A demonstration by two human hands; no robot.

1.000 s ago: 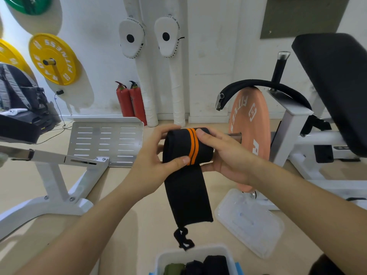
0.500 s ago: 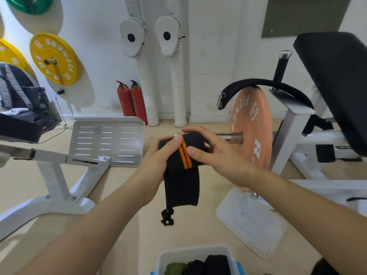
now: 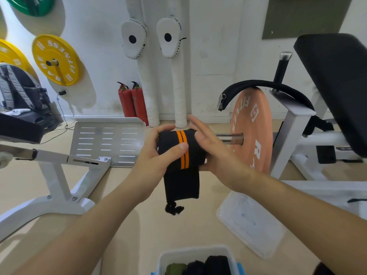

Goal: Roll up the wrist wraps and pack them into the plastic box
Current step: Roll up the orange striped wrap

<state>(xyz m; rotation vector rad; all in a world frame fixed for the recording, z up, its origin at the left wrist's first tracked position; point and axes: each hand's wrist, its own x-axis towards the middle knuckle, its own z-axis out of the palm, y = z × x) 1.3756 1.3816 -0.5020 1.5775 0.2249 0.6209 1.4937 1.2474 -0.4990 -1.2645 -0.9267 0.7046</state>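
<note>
Wrist wrap (image 3: 180, 149), black, orange-striped: held up above the plastic box (image 3: 190, 249). Your left hand (image 3: 156, 155) clamps the roll, likely to keep it wound; your right hand (image 3: 214, 153), fingers straight, steadies its end. Loose tail (image 3: 181, 185) hangs toward the box, not yet rolled.

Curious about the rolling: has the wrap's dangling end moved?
Yes. The wrist wrap's dangling end has risen, now well above the plastic box rim it nearly touched.

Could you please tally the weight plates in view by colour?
Yellow weight plates: 2
Green weight plate: 1
Orange weight plate: 1
Total: 4
</note>
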